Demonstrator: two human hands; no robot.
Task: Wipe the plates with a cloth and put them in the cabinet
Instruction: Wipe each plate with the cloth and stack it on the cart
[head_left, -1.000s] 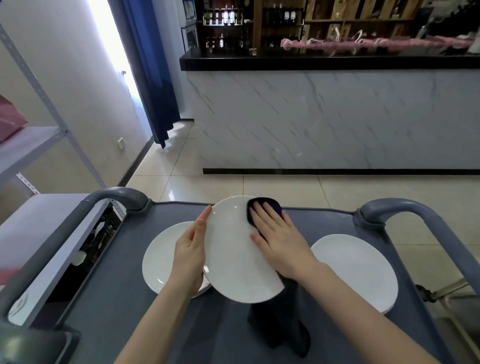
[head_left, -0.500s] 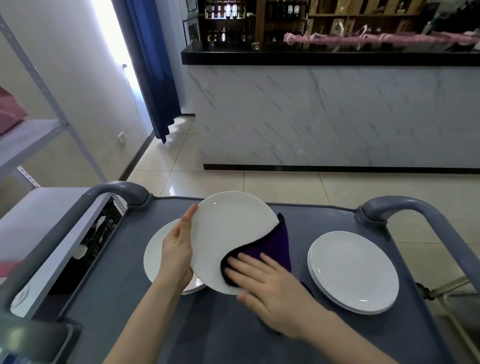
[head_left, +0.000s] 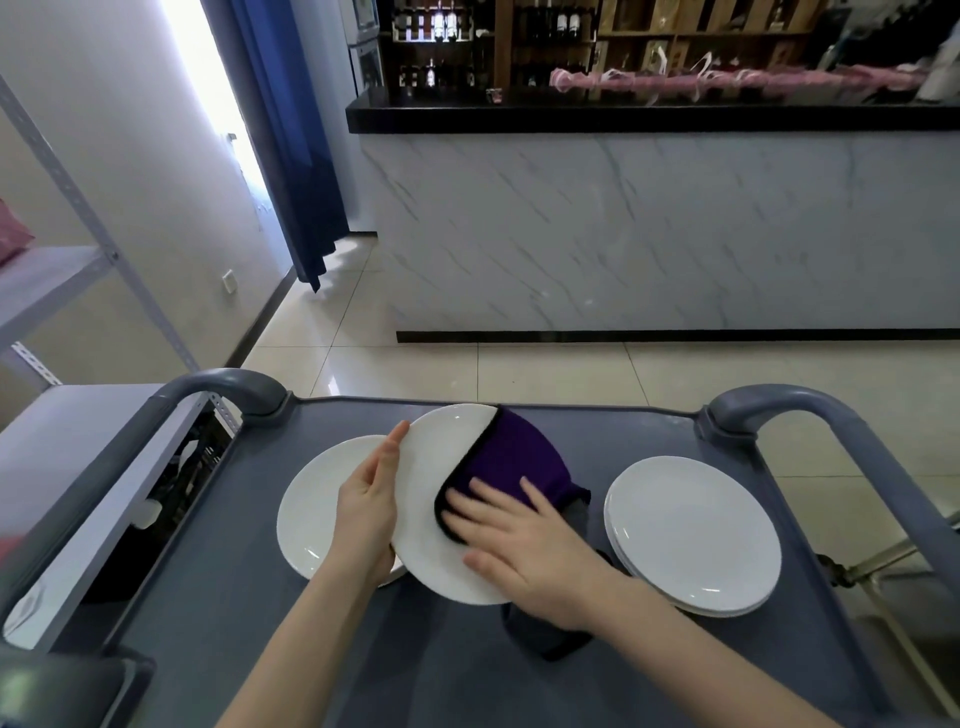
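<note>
Purple cloth (head_left: 511, 457) under the flat, outstretched right hand (head_left: 524, 545) on a white plate (head_left: 444, 444), rim in the clasping left hand (head_left: 369, 504).

Grey cart top (head_left: 649, 441): left plate (head_left: 311, 514), right plate stack (head_left: 696, 530), both flat, well apart

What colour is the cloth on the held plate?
The cloth is dark purple with black edging; head view.
</note>
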